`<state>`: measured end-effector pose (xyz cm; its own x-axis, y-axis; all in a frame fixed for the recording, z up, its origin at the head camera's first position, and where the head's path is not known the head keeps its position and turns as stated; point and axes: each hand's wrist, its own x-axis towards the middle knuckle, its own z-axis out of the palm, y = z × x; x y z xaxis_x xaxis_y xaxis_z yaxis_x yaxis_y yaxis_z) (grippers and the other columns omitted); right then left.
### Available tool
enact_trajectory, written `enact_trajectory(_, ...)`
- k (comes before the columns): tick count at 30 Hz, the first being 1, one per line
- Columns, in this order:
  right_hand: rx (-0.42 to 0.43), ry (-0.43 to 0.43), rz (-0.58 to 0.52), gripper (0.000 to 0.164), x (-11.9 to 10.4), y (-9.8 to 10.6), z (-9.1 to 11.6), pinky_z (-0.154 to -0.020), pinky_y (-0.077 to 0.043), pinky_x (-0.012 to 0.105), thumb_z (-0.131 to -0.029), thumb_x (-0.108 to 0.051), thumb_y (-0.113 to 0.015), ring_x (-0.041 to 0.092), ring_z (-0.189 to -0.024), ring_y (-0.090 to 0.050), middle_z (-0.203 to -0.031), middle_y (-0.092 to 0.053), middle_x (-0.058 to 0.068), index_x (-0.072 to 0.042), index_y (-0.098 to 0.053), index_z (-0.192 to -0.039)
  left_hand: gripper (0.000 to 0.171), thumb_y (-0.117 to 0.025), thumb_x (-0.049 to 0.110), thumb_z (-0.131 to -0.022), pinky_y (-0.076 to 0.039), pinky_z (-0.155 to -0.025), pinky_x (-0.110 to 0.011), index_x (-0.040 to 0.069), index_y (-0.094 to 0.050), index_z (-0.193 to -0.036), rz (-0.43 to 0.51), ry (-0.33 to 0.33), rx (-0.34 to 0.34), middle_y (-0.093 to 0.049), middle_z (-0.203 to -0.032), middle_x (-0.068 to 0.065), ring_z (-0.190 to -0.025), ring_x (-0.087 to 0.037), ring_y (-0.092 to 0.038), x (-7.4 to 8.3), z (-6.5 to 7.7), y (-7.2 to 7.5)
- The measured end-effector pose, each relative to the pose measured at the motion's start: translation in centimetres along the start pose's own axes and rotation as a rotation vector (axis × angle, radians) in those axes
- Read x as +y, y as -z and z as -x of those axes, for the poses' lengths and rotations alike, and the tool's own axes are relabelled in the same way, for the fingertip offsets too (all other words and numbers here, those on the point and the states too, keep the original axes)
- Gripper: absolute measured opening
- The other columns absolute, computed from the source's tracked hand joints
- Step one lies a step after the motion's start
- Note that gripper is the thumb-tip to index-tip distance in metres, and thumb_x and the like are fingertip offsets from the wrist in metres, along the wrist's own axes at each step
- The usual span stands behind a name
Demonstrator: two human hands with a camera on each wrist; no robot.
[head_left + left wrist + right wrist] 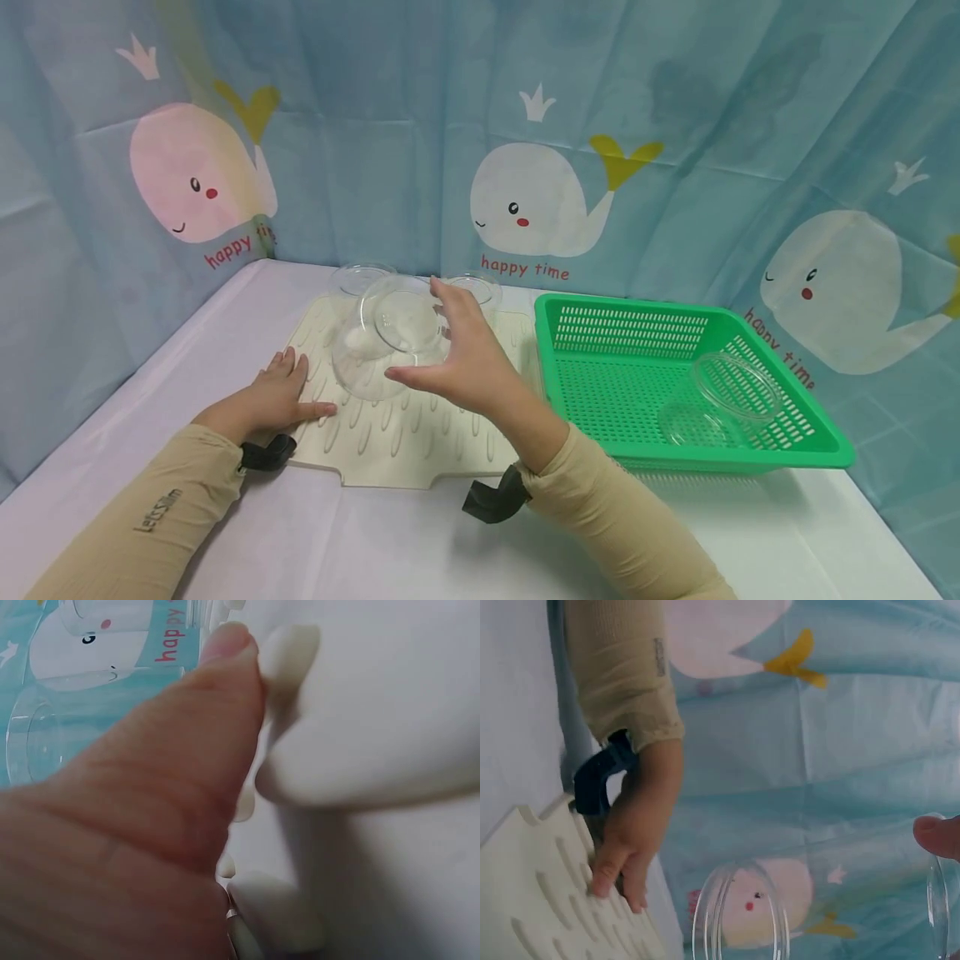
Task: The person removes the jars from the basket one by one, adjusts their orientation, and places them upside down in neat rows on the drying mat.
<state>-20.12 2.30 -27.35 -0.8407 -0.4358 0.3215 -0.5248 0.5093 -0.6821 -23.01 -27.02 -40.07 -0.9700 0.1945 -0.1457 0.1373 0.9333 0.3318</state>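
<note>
My right hand (468,358) holds a clear plastic cup (408,325) above the cream ridged mat (397,450), thumb and fingers spread around its narrower end. In the right wrist view, the cup's wider ringed rim (739,915) faces down towards the mat, with a gap between them. My left hand (273,396) rests with extended fingers on the mat's left edge. In the left wrist view, the thumb (180,742) lies close over the mat. Two more clear cups, one at back left (363,279) and one at back right (474,290), stand on the mat, partly hidden.
A green perforated basket (693,457) stands to the right of the mat, with a clear cup (735,387) tilted in its right part. A white cloth (360,550) covers the table. Behind hangs a blue whale-print curtain (375,167). Black straps sit on both wrists.
</note>
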Motion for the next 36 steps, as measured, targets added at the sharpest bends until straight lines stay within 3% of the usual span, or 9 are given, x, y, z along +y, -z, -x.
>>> enact_trajectory(11, -0.070, -0.077, 0.088, 0.104, 1.7, -2.8, -1.8, -0.097, -0.041, 0.035, -0.064, -0.048, -0.079, 0.015, -0.120, -0.044, -0.142, -0.035, 0.001, -0.014, -0.025, -0.145, 0.119, -0.056, 0.068, -0.073, -0.007, -0.100, -0.066, -0.026, -0.012, -0.132, -0.009, 0.008, -0.014, 0.001, -0.136, -0.047, -0.126, -0.059, 0.002, 0.3, 0.0, 0.3)
enact_trajectory(17, -0.132, -0.127, 0.112, 0.105, 2.5, -4.3, -2.8, -0.103, -0.035, 0.035, -0.063, -0.051, -0.078, 0.015, -0.128, -0.037, -0.144, -0.031, 0.001, -0.016, -0.024, -0.146, 0.119, -0.057, 0.067, -0.073, -0.007, -0.101, -0.066, -0.025, -0.011, -0.132, -0.002, 0.018, -0.021, 0.002, -0.136, -0.047, -0.127, -0.058, 0.003, 0.3, 0.2, 0.3)
enact_trajectory(26, -0.158, -0.153, 0.141, 0.104, 3.0, -5.5, -3.5, -0.104, -0.033, 0.035, -0.064, -0.050, -0.078, 0.016, -0.130, -0.034, -0.145, -0.031, 0.002, -0.015, -0.024, -0.146, 0.119, -0.056, 0.067, -0.073, -0.007, -0.100, -0.066, -0.025, -0.010, -0.132, -0.008, 0.015, -0.022, 0.003, -0.136, -0.047, -0.127, -0.058, 0.004, 0.3, 0.1, 0.2)
enact_trajectory(36, -0.164, -0.151, 0.181, 0.103, 3.9, -6.6, -4.5, -0.102, -0.035, 0.032, -0.064, -0.058, -0.074, 0.014, -0.128, -0.037, -0.143, -0.034, 0.001, -0.015, -0.027, -0.144, 0.120, -0.057, 0.068, -0.072, -0.007, -0.100, -0.067, -0.026, -0.011, -0.132, -0.007, 0.020, -0.024, 0.003, -0.135, -0.048, -0.126, -0.059, 0.004, 0.3, 0.0, 0.1)
